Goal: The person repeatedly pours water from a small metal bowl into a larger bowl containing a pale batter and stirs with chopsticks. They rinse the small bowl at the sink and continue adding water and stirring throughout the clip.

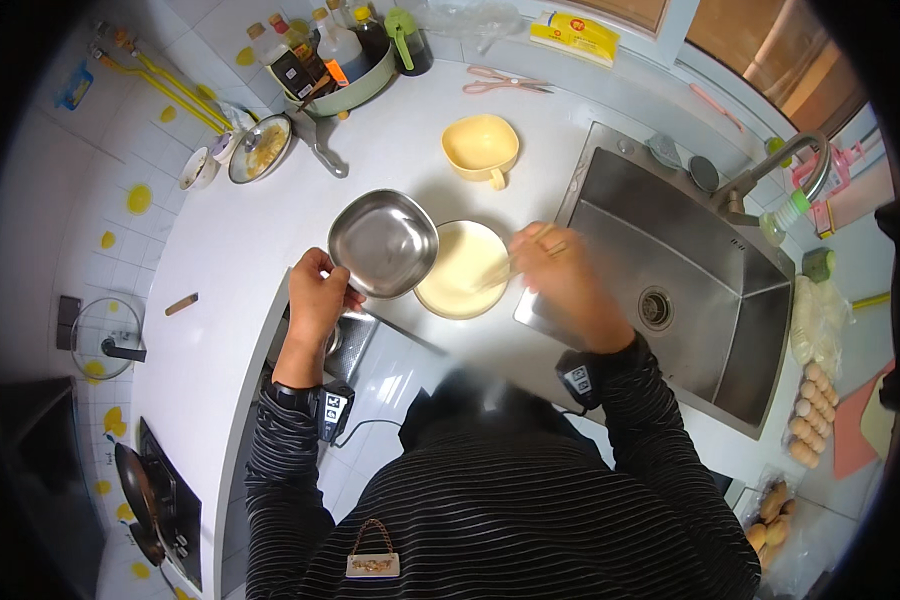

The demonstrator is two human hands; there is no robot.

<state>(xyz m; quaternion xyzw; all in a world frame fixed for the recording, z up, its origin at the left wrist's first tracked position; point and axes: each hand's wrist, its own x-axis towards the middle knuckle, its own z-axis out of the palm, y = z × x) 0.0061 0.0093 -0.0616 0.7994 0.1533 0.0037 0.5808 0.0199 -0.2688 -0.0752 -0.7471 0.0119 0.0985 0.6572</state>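
My left hand (321,294) grips the near rim of a shiny metal bowl (382,244), which is tilted beside and partly over the left rim of a round bowl. That round bowl holds a pale yellow liquid (461,270) and stands on the white counter. In my right hand (551,259), blurred by motion, is a pair of chopsticks (499,274), their tips at the liquid. A yellow plastic bowl with a handle (480,146) stands farther back on the counter.
To the right is a steel sink (656,285) with a faucet (735,191). Scissors (506,80), a tray of bottles (352,90), a cleaver (319,142) and a plate of food (261,148) lie at the back. Eggs (811,416) are at the right, a black stove (169,495) at the lower left.
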